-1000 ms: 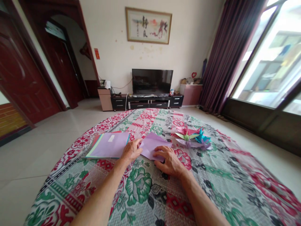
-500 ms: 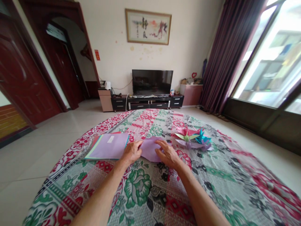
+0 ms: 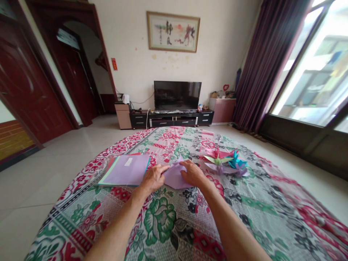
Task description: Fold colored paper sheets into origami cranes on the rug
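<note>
A folded sheet of purple paper [image 3: 174, 178] lies on the patterned tablecloth between my hands, its top edge partly lifted. My left hand [image 3: 154, 177] grips its left side, the index finger reaching over the upper edge and the thumb lower down. My right hand [image 3: 193, 174] pinches the upper right part with curled fingers, and some fingertips are hidden by the hand. Just left of my left hand is a stack of coloured paper [image 3: 116, 175], purple on top. Right of my right hand sit several folded paper cranes, among them a blue crane [image 3: 237, 160] and a green crane [image 3: 217, 160].
The round table wears a floral tablecloth [image 3: 160, 221]. Beyond it, a television [image 3: 177, 95] stands on a low black cabinet [image 3: 172, 119] against the wall. A dark curtain [image 3: 250, 83] and a window are at the right, wooden doors at the left.
Both hands have shifted slightly on the purple paper, whose upper edge now rises to a peak between them. The right fingers have curled in more. The view has moved a little.
</note>
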Motion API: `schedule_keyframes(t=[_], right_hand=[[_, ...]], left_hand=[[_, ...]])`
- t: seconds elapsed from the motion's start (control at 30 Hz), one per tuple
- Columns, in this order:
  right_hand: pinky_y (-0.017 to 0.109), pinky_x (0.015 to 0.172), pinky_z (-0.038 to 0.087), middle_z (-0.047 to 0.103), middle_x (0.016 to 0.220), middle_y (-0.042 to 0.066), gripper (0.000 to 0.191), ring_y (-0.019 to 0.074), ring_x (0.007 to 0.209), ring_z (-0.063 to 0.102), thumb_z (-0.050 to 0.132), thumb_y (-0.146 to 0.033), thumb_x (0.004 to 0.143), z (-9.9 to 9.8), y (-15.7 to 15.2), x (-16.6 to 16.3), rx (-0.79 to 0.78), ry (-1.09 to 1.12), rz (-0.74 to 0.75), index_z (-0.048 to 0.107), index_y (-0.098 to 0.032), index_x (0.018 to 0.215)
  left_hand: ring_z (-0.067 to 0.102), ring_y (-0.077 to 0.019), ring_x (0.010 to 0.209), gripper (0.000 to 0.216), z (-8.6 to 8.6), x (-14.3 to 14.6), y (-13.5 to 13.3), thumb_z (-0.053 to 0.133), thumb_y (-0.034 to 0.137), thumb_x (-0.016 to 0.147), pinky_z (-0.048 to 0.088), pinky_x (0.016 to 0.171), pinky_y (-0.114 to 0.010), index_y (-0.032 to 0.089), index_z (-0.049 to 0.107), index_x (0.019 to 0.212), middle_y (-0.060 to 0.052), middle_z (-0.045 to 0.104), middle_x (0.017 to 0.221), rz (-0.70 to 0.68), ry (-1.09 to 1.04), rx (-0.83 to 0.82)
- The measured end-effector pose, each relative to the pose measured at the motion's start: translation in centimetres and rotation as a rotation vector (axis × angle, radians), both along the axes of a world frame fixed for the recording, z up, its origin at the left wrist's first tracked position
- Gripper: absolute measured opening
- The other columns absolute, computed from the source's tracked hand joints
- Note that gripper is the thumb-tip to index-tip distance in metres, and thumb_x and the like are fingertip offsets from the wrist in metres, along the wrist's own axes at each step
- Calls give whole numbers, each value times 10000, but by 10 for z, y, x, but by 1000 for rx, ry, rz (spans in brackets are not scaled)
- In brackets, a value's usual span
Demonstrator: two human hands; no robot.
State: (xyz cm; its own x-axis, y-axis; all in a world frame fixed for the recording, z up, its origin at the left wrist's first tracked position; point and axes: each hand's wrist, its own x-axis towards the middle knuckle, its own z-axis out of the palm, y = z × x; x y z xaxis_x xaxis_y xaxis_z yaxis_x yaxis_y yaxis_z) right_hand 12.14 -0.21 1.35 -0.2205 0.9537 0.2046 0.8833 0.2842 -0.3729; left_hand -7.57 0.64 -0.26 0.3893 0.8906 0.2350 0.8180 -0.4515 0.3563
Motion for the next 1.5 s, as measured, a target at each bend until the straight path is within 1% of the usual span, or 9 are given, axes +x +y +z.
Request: schedule_keyframes(t=[0.2, 0.3, 0.4, 0.6, 0.8, 0.9, 1.1, 1.3, 1.5], right_hand=[[263, 837, 403, 634, 1021, 111, 362, 193, 930, 592, 436, -123, 741, -2, 3, -1, 4, 45, -131, 585, -122, 1071], [251, 832, 399, 600, 1060, 104, 516, 183, 944, 577, 428, -80, 705, -2, -1, -1, 47, 104, -178, 482, -134, 1215], [235, 801, 401, 565, 1057, 91, 646, 167, 905, 573, 408, -47, 695, -2, -6, -1, 70, 92, -132, 382, -192, 1324], [210, 797, 390, 570, 951, 91, 432, 161, 887, 562, 381, -37, 727, -6, -7, 0, 30, -2, -38, 609, -170, 1069], [214, 786, 386, 569, 979, 94, 382, 160, 878, 570, 384, -62, 772, -11, -5, 1, 59, -23, -74, 611, -180, 1055], [218, 784, 383, 573, 981, 90, 345, 156, 868, 573, 384, -100, 810, -11, -5, -1, 55, -25, -92, 613, -186, 1054], [227, 788, 375, 596, 920, 75, 292, 158, 893, 570, 360, -216, 884, -9, -3, -2, 61, 14, -137, 631, -194, 989], [235, 751, 372, 598, 953, 56, 259, 159, 864, 574, 437, -228, 841, -10, -1, -2, 60, -7, -176, 619, -229, 1026], [241, 723, 369, 598, 987, 42, 271, 166, 887, 570, 427, -242, 843, -15, 5, 0, 104, -33, -170, 610, -261, 1042]], left_hand=[[571, -158, 827, 448, 3, 2, -7, 439, 169, 773, 445, 783, -257, 309, 598, 1168, -36, 581, 855, -39, 75, 22], [569, -164, 819, 425, 4, 4, -10, 436, 192, 785, 449, 752, -262, 335, 607, 1147, -35, 559, 835, -46, 122, 44], [571, -170, 801, 410, 5, 5, -11, 431, 197, 789, 453, 728, -268, 344, 621, 1121, -37, 550, 828, -51, 133, 60], [584, -165, 818, 393, 6, 2, -9, 461, 179, 756, 457, 756, -262, 304, 654, 1075, -39, 590, 866, -76, 54, 52], [600, -141, 788, 321, -1, -9, 2, 446, 136, 742, 466, 776, -232, 200, 735, 866, -45, 656, 839, -99, -116, 40], [608, -132, 788, 355, -5, -13, 7, 425, 82, 706, 473, 768, -218, 199, 742, 814, -32, 675, 828, -93, -147, 11], [619, -130, 762, 369, -5, -16, 9, 428, 72, 685, 480, 748, -221, 206, 740, 830, -23, 679, 805, -123, -112, 8], [620, -144, 767, 307, -1, -15, 5, 471, 136, 729, 473, 760, -238, 225, 736, 855, -28, 674, 818, -143, -24, 31], [628, -135, 793, 287, 2, -15, 3, 482, 146, 764, 470, 788, -226, 221, 710, 922, -11, 696, 859, -100, -109, 53]])
